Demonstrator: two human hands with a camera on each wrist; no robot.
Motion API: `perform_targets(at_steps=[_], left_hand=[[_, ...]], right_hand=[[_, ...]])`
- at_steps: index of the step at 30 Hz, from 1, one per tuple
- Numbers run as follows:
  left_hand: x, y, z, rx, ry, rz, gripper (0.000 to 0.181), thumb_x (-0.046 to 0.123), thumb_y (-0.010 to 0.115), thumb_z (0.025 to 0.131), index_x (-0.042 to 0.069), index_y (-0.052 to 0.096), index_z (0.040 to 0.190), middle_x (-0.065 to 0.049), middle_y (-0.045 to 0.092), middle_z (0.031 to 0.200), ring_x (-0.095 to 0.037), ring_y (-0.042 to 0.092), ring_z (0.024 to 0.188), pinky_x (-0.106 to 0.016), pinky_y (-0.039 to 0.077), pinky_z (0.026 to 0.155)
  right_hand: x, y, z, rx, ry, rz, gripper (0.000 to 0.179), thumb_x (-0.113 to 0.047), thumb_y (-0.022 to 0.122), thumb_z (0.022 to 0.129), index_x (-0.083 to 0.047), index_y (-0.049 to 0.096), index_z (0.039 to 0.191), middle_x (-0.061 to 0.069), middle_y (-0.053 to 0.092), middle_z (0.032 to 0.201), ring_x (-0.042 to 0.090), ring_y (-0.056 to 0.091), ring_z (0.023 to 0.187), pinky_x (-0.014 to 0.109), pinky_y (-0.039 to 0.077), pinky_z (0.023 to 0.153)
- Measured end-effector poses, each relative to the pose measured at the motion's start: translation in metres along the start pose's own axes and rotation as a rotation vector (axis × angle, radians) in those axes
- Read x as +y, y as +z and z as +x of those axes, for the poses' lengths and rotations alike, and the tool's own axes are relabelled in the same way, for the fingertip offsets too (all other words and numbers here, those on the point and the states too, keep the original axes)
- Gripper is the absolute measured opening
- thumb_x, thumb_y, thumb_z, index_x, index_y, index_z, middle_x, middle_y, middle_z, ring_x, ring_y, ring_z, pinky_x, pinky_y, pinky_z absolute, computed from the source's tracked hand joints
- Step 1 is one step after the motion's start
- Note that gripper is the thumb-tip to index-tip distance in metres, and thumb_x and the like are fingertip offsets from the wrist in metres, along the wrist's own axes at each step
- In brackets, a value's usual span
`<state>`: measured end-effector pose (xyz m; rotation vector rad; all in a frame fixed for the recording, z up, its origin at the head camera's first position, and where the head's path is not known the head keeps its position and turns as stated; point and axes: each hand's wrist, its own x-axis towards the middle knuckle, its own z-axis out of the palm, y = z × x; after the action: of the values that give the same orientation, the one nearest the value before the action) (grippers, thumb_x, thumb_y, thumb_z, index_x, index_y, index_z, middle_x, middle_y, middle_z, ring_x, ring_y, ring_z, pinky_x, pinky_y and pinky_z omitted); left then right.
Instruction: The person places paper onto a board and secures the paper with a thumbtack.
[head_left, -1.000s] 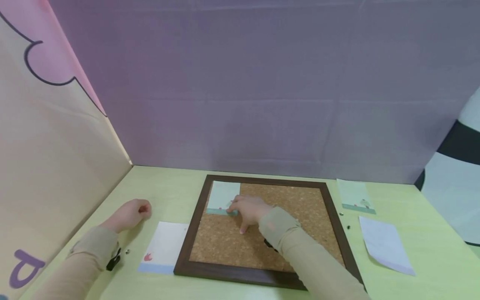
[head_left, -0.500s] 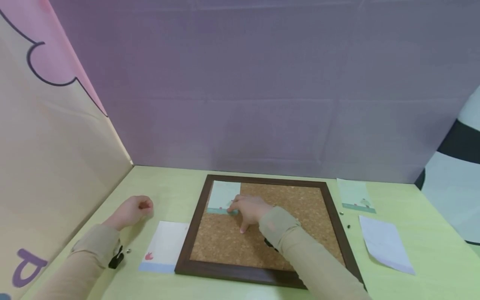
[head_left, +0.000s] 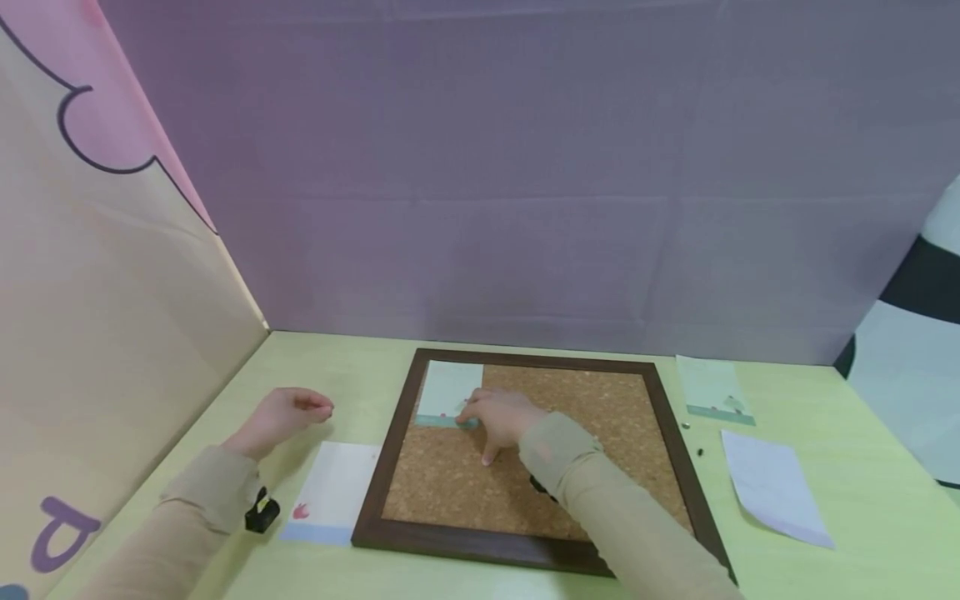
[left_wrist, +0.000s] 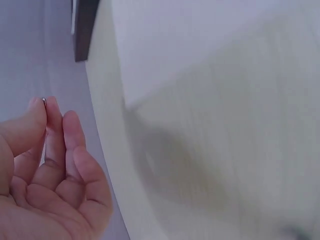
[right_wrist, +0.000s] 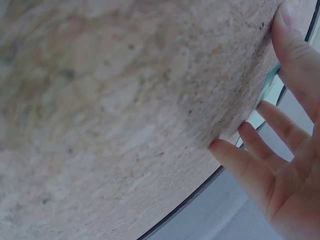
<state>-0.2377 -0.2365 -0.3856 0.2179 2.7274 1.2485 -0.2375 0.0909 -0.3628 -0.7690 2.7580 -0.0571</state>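
Note:
My right hand [head_left: 504,418] spreads over the framed cork board [head_left: 525,500], its fingertips at the lower right corner of a card with a green strip [head_left: 442,392] lying in the board's upper left. The right wrist view shows those fingers [right_wrist: 250,170] extended, tips at the cork and the card's edge. To the left of the board, my left hand [head_left: 281,417] is raised above the table. Between its thumb and index fingertip it pinches a small silver thumbtack [left_wrist: 44,101], of which only a thin edge shows.
Left of the board lies a card with a red figure and blue strip [head_left: 326,492]. On the right are another green-strip card [head_left: 712,387], a curled white sheet [head_left: 776,487] and two tiny tacks, one silver [head_left: 686,426], one dark [head_left: 701,452]. A grey-purple cloth [head_left: 525,183] hangs behind.
My left hand has moved to the right, toward the board, and its fingers have turned to point rightward. My right hand stays on the card's corner.

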Motion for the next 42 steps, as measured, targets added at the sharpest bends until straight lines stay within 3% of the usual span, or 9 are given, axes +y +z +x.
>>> perform_targets(at_steps=[8,18,29,35,42], left_hand=[[0.013,0.012,0.004,-0.053,-0.022,-0.105,0.032,0.014,0.056,0.095,-0.011,0.057,0.114,-0.024,0.064,0.109,-0.028,0.063,0.099,-0.047,0.050,0.091],[0.030,0.026,0.014,-0.060,-0.054,-0.149,0.032,0.018,0.054,0.096,-0.008,0.056,0.116,-0.022,0.062,0.114,-0.025,0.061,0.103,-0.047,0.048,0.095],[0.058,0.037,0.031,-0.115,-0.069,-0.209,0.034,0.020,0.053,0.097,-0.006,0.055,0.118,-0.022,0.059,0.120,-0.030,0.058,0.111,-0.049,0.043,0.101],[0.073,0.039,0.040,-0.144,-0.055,-0.202,0.034,0.018,0.054,0.096,-0.007,0.056,0.119,-0.021,0.061,0.119,-0.030,0.058,0.111,-0.049,0.043,0.102],[0.093,0.035,0.047,-0.204,-0.058,-0.129,0.036,0.016,0.053,0.096,-0.005,0.054,0.125,-0.020,0.058,0.125,-0.031,0.055,0.117,-0.048,0.043,0.103]], right_hand=[[-0.001,-0.001,0.000,-0.010,0.007,-0.003,0.067,-0.030,0.082,0.068,-0.028,0.056,0.130,-0.003,0.048,0.137,0.020,0.045,0.128,0.040,0.043,0.102],[0.000,0.000,0.000,-0.007,0.007,0.009,0.067,-0.028,0.082,0.068,-0.028,0.057,0.130,-0.002,0.047,0.139,0.021,0.043,0.130,0.041,0.041,0.105],[0.000,0.001,0.001,0.005,0.004,0.029,0.066,-0.025,0.083,0.068,-0.025,0.058,0.130,0.000,0.048,0.138,0.023,0.044,0.129,0.041,0.041,0.105],[0.002,0.002,0.000,0.011,0.002,0.052,0.065,-0.024,0.083,0.068,-0.023,0.058,0.129,0.000,0.050,0.132,0.021,0.049,0.123,0.037,0.044,0.101],[0.003,0.001,-0.002,0.025,-0.017,0.057,0.064,-0.024,0.084,0.069,-0.021,0.059,0.128,0.000,0.052,0.128,0.020,0.053,0.116,0.036,0.048,0.096]])
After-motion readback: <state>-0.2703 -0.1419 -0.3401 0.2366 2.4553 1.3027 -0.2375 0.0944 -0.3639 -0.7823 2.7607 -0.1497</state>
